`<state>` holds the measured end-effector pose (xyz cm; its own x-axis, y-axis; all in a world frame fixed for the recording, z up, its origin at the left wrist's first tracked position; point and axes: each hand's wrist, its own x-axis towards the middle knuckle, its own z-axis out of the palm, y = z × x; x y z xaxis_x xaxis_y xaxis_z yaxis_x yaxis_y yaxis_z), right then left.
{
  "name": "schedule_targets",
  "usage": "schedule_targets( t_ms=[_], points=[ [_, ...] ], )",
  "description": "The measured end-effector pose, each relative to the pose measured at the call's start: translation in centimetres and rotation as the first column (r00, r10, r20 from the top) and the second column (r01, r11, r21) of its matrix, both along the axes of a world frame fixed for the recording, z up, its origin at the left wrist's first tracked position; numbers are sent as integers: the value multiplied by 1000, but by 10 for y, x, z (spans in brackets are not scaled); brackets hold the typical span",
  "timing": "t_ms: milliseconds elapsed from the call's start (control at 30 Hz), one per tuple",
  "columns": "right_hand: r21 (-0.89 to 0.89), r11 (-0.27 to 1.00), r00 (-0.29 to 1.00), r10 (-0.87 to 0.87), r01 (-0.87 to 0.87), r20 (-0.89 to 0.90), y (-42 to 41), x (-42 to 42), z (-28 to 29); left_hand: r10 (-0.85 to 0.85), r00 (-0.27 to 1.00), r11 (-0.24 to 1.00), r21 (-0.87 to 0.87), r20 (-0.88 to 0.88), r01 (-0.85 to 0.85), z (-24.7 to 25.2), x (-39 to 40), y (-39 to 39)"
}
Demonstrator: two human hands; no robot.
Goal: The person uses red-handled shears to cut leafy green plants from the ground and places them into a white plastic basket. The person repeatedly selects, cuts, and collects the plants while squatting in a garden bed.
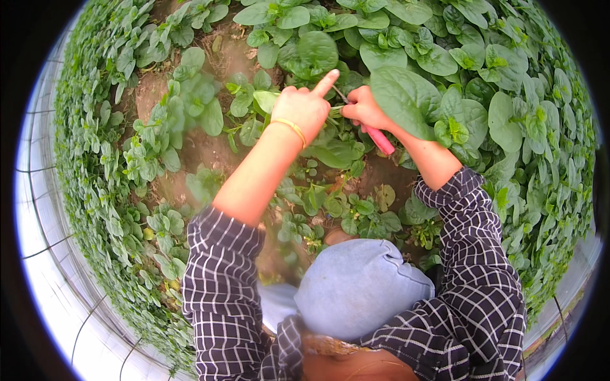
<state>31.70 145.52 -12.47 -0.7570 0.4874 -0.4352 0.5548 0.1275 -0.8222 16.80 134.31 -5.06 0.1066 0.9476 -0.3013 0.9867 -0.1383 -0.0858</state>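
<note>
My left hand, with a yellow band at the wrist, is curled with its index finger stretched out. Cut ends of green stems show on one side of the fist, and a pale leaf sticks out on the other. Close beside it, my right hand grips a small knife by its pink handle. The thin blade points up towards my left fingertip. A broad green leaf covers part of my right wrist. Just beyond the left fingertip stands another round leaf.
Dense leafy green plants spread on the right, with more rows on the left. Brown soil shows between them. My knee in light blue denim is bent below my hands. White sheeting with dark ribs lines the left edge.
</note>
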Motion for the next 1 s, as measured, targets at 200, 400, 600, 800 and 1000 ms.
schedule_targets(
  t_ms=[200, 400, 600, 800, 1000],
  points=[
    [-512, 857, 998, -36, 58, 52, 8, 25, 31, 140, 990, 984, 109, 11, -140, -43, -17, -22],
    [-649, 747, 974, 10, 142, 225, 19, 6, 29, 106, 993, 951, 286, 60, -119, -68, -22, -33],
    [-686, 708, 984, -80, 170, 161, 26, -21, 5, 92, 994, 936, 337, 61, -107, -72, -21, -36],
    [-629, 751, 970, -242, 200, 19, 15, -4, 23, 47, 985, 905, 411, 165, -112, -68, -27, -47],
    [-294, 956, 999, -6, 18, 42, 44, -10, 48, 61, 978, 917, 376, 200, -134, -29, -22, -70]
  ],
)
